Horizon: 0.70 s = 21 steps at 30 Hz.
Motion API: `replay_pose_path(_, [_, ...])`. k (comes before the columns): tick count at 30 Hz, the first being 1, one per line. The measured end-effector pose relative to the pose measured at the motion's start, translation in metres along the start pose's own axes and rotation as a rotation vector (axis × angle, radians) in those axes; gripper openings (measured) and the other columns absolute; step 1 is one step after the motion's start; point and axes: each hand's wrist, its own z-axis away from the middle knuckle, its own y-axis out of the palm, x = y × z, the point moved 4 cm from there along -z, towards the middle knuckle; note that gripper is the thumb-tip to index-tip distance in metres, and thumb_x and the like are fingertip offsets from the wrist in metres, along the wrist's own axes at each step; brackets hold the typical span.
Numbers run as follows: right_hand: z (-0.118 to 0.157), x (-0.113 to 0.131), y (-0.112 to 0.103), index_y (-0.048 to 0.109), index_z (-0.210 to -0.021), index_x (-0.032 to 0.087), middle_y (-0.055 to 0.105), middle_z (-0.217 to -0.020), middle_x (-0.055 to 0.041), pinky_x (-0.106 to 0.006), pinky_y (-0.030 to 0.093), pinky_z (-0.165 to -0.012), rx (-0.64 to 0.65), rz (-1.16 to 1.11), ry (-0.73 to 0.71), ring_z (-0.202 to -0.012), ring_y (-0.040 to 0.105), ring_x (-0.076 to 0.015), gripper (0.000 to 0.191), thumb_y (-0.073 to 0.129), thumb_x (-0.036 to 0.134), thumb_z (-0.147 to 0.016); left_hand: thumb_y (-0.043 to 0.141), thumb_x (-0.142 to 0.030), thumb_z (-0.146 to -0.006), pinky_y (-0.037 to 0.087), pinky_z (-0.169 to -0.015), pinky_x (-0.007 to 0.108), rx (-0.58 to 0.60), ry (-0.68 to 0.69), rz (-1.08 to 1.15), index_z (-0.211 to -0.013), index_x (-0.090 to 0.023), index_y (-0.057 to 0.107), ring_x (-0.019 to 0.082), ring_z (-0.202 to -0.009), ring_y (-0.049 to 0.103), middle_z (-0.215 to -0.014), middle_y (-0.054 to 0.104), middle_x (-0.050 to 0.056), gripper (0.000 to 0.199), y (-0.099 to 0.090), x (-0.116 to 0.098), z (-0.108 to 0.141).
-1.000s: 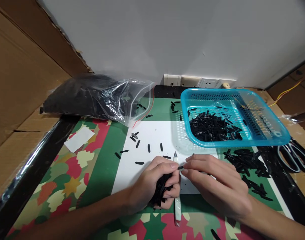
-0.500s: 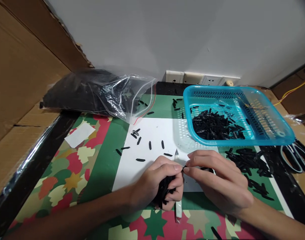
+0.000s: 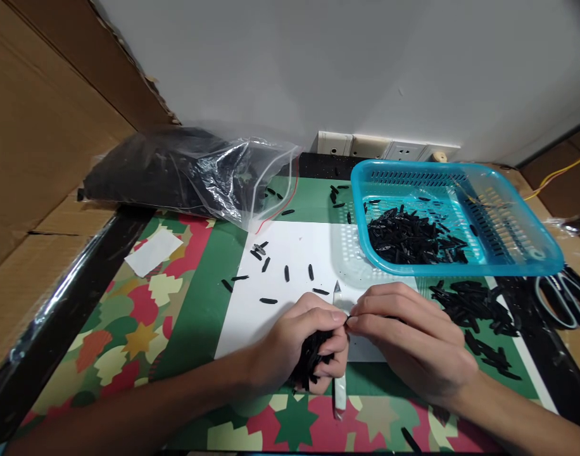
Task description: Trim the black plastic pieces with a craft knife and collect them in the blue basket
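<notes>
1. Clear bag (image 3: 176,174) lay far L.
2. Blue basket (image 3: 461,272), far R, held a blk heap (image 3: 411,237).
3. R hand (image 3: 413,335), near R: I saw fingertips pinched on a blk strip (image 3: 349,320).
4. L hand (image 3: 290,339), near ctr, curled round a blk bunch (image 3: 311,360).
5. White tool (image 3: 340,396) lay partly hidden by L hand.
6. Said strip sat btwn both hands' fingertips.

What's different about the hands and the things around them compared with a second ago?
The right hand and left hand have drawn slightly closer at the fingertips, so the black piece between them is mostly hidden. The left hand still holds its black bundle; blue basket, plastic bag and white pointed tool stayed put.
</notes>
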Motion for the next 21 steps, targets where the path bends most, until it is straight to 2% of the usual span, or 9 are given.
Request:
replay_pose_path(5, [-0.004, 0.0, 0.005, 0.072, -0.113, 0.014, 0.077, -0.103, -0.0103, -0.04, 0.063, -0.094, -0.005, -0.094, 0.05, -0.105, 0.075, -0.0235, 0.027, 0.064, -0.006, -0.097, 0.049, -0.045, -0.097, 0.031, -0.04, 0.022, -0.031, 0.015, -0.127, -0.062, -0.021, 0.048, 0.01, -0.043, 0.041, -0.055, 0.05, 0.0, 0.042, -0.001, 0.003, 0.004])
replay_pose_path(9, [-0.01, -0.005, 0.007, 0.068, -0.103, 0.018, 0.072, -0.097, -0.0068, -0.043, 0.058, -0.097, 0.077, -0.125, 0.181, -0.1, 0.069, -0.0228, 0.008, 0.064, 0.011, -0.105, 0.048, -0.046, -0.096, 0.029, -0.041, 0.022, -0.073, 0.015, -0.155, -0.061, -0.021, 0.046, 0.01, -0.044, 0.038, -0.054, 0.047, -0.001, 0.042, 0.001, 0.002, 0.005])
replay_pose_path(15, [-0.013, -0.009, 0.007, 0.062, -0.103, 0.021, 0.066, -0.099, -0.0047, -0.035, 0.051, -0.086, 0.203, -0.207, 0.355, -0.096, 0.062, -0.0202, 0.007, 0.059, 0.022, -0.11, 0.054, -0.05, -0.095, 0.027, -0.043, 0.021, -0.104, -0.014, -0.125, -0.061, -0.021, 0.046, 0.009, -0.045, 0.033, -0.053, 0.043, -0.003, 0.046, 0.001, 0.002, 0.005])
replay_pose_path(21, [-0.015, -0.006, 0.006, 0.057, -0.103, 0.022, 0.063, -0.1, -0.0042, -0.033, 0.047, -0.083, 0.269, -0.218, 0.365, -0.094, 0.057, -0.0193, 0.011, 0.053, 0.014, -0.11, 0.058, -0.054, -0.095, 0.027, -0.042, 0.021, -0.078, -0.009, -0.16, -0.061, -0.02, 0.045, 0.008, -0.043, 0.036, -0.052, 0.045, -0.002, 0.05, -0.004, -0.001, 0.004])
